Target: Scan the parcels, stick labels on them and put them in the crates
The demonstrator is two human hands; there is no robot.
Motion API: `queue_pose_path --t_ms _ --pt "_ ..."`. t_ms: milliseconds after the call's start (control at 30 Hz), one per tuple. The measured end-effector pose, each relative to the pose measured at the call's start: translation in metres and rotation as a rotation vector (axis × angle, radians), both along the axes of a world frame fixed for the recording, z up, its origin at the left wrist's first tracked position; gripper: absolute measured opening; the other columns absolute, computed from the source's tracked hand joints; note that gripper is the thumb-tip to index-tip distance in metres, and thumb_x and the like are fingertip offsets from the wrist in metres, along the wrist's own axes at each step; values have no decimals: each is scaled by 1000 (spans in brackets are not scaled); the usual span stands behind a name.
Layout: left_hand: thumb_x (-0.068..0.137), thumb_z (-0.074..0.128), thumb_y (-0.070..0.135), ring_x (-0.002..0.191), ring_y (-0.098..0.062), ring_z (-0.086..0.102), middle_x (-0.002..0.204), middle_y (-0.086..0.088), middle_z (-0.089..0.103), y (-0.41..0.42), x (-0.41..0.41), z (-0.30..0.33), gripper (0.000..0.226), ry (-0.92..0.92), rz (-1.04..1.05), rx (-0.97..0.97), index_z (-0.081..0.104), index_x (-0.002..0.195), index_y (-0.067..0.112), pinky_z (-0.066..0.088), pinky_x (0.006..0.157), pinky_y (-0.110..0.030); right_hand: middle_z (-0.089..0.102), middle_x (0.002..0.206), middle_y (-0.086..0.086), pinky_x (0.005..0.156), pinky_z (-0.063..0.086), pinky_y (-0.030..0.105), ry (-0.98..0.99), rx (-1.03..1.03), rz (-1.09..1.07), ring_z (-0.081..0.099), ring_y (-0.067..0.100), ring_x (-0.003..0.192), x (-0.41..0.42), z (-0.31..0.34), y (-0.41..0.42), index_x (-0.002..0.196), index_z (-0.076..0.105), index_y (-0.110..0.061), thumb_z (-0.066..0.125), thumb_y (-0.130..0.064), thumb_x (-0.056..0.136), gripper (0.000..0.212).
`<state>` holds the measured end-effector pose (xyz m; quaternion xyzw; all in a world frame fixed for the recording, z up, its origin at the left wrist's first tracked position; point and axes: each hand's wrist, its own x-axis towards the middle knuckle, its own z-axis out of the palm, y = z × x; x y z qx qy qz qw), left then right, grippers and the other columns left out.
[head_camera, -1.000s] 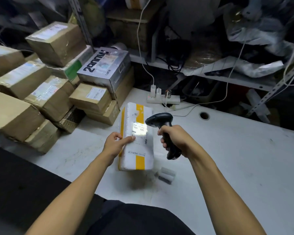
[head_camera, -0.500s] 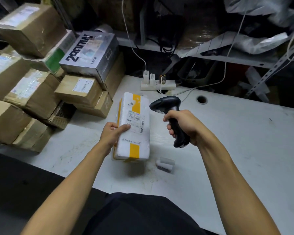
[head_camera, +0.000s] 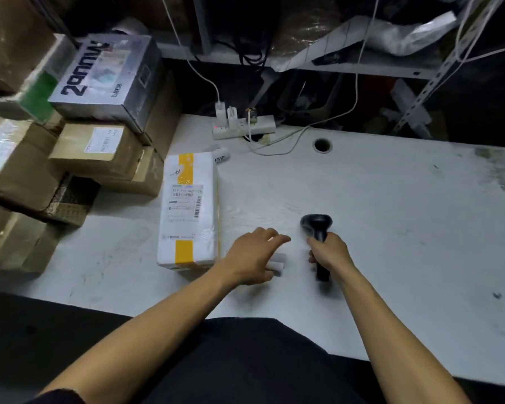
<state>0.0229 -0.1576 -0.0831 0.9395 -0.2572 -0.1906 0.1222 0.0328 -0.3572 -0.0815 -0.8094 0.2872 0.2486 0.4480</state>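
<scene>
- The white plastic-wrapped parcel with yellow tape bands (head_camera: 188, 211) lies flat on the white table (head_camera: 391, 214), at about ten o'clock from the hands, its printed label face up and its far end near the stack of brown cardboard boxes (head_camera: 99, 150). Neither hand touches it.
- The left hand (head_camera: 255, 258) is spread, fingers loosely extended, over a small white roll (head_camera: 277, 265) on the table just to the parcel's four o'clock; whether the fingers actually touch the roll cannot be told, since the hand covers most of it and the picture is blurred there.
- The right hand (head_camera: 330, 253) is wrapped round the grip of the black handheld barcode scanner (head_camera: 317, 228), head pointing to twelve o'clock.
- Handling, as a judgement: the parcel looks like a stiff long box under a soft, slick poly wrap, probably light enough for one hand. The film may slide and wrinkle, so a grip across the narrow width near the middle, thumb on one long edge and fingers on the other, seems safer than pinching the loose wrap.
- A new label would likely hold best on the smooth white stretch, away from the wrinkled film and the tape bands.
- No crates are in view.
</scene>
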Motion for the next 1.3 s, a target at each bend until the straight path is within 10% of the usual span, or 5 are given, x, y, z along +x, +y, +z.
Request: queue_pose_path --t_ms 267,500,1000,1167,1300 --pt "83 77 30 84 -5 67 92 13 73 -5 9 -9 7 182 444 -499 76 90 29 55 81 -34 52 127 5 102 45 35 -496 -291 -12 54 20 115 -26 10 -11 144 42 -15 65 -35 94 58" --pt "75 84 1 107 -12 70 106 3 77 1 15 52 28 245 493 -1034 79 95 19 52 97 -24 73 106 12 71 52 28 -135 826 -27 70 22 85 -13 47 18 115 70 -8 47 -24 106 30" --pt "89 59 -10 88 -3 70 93 12 77 20 17 47 37 166 801 -1036 77 86 22 51 83 -20 73 100 4 78 56 25 -238 942 -202 71 14 89 7 45 30 111 58 -11 62 -1 95 20" --pt "89 69 19 119 1 56 140 14 53 17 15 44 19 -102 654 -825 73 107 24 47 97 -16 73 94 6 79 55 25 -321 770 -141 71 12 83 8 40 37 112 66 -6 69 -8 92 20" --pt "85 80 36 104 -4 65 109 13 72 11 14 50 27 2 570 -780 77 109 24 53 92 -30 71 94 9 79 55 26 -328 796 -145 69 17 87 8 38 40 103 67 -8 77 -18 84 24"
